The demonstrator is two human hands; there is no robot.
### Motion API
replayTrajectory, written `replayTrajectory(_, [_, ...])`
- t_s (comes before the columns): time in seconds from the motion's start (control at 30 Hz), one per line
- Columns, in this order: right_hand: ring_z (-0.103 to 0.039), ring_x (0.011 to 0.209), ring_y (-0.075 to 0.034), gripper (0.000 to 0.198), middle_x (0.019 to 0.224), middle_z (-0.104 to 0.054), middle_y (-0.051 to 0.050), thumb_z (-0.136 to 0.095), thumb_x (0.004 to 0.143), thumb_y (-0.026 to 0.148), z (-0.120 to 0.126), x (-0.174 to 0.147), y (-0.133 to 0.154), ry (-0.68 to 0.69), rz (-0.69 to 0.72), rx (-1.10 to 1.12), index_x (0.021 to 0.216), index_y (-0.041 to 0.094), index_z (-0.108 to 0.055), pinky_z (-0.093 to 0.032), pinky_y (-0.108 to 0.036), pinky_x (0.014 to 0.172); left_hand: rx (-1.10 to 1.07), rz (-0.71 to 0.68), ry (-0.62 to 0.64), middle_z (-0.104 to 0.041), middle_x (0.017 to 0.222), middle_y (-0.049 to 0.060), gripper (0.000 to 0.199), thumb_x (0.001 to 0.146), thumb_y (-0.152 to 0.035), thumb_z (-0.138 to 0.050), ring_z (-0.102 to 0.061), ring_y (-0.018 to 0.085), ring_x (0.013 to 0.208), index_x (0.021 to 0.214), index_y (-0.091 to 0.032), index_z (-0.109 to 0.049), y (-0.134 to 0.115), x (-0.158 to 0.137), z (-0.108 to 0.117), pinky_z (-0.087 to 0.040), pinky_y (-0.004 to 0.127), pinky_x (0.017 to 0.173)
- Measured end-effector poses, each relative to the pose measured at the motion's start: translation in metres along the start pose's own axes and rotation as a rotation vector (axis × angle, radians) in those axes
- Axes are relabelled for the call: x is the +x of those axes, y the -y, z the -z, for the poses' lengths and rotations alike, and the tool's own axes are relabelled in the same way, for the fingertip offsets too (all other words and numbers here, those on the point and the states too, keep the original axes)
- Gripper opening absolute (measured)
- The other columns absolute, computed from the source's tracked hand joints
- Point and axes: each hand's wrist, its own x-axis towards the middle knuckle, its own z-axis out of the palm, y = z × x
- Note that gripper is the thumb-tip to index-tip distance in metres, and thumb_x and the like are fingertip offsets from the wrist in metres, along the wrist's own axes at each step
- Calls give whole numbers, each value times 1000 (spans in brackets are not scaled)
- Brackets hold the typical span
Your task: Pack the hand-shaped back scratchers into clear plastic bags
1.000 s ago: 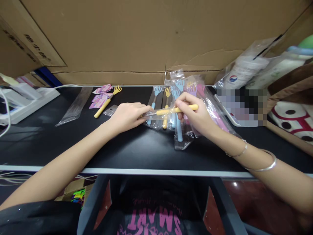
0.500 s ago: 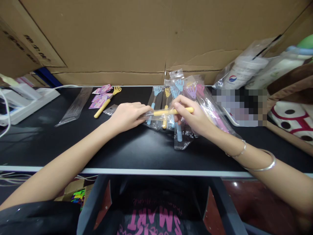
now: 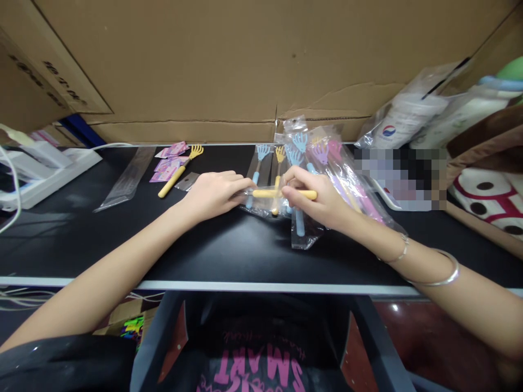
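My left hand [image 3: 220, 193] is closed on a clear plastic bag [image 3: 187, 181], whose tab end sticks out to the left. Inside the bag lies part of a yellow-handled back scratcher [image 3: 265, 193]; its head is hidden under my left hand. My right hand [image 3: 312, 193] pinches the handle and the bag's mouth between thumb and fingers. Behind and below the hands are bagged back scratchers, among them a blue one [image 3: 300, 223] and a yellow one [image 3: 280, 154]. An unbagged yellow back scratcher [image 3: 171, 182] rests to the left, beside pink printed cards [image 3: 167, 169].
Flat clear bags [image 3: 122, 182] lie on the black table [image 3: 229, 256] at left, near a white power strip [image 3: 53, 174]. More bagged scratchers [image 3: 368, 204], a wrapped cup [image 3: 402, 120] and a plush item [image 3: 490, 196] are at right. Cardboard [image 3: 183, 65] stands behind.
My right hand has shifted slightly left and down, and the yellow handle has slid a little further left into the bag. My left hand has hardly moved.
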Motion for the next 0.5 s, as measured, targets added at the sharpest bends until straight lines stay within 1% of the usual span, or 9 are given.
replayTrajectory(0.1, [-47, 52, -9, 33, 60, -55, 5, -47, 92, 53, -1, -2, 0, 57, 52, -91, 87, 20, -50, -31, -24, 54, -7, -9, -4, -68, 89, 1, 25, 90, -21, -46, -63, 16, 85, 109, -23, -63, 0, 0, -1, -36, 24, 59])
replayTrajectory(0.23, [-49, 53, -10, 32, 60, -56, 4, -45, 92, 52, -2, -4, 1, 93, 67, -169, 89, 21, -49, -30, -23, 54, -5, -4, 11, -68, 89, 1, 25, 90, -23, -47, -63, 16, 87, 109, -24, -63, 1, 0, 0, -37, 24, 58])
replayTrajectory(0.5, [-50, 53, -11, 32, 63, -58, 4, -45, 92, 54, -2, -4, 2, 110, 70, -202, 90, 22, -48, -28, -23, 55, -1, 0, 14, -68, 89, 0, 26, 90, -22, -47, -63, 16, 88, 109, -24, -64, 1, 0, 0, -38, 24, 59])
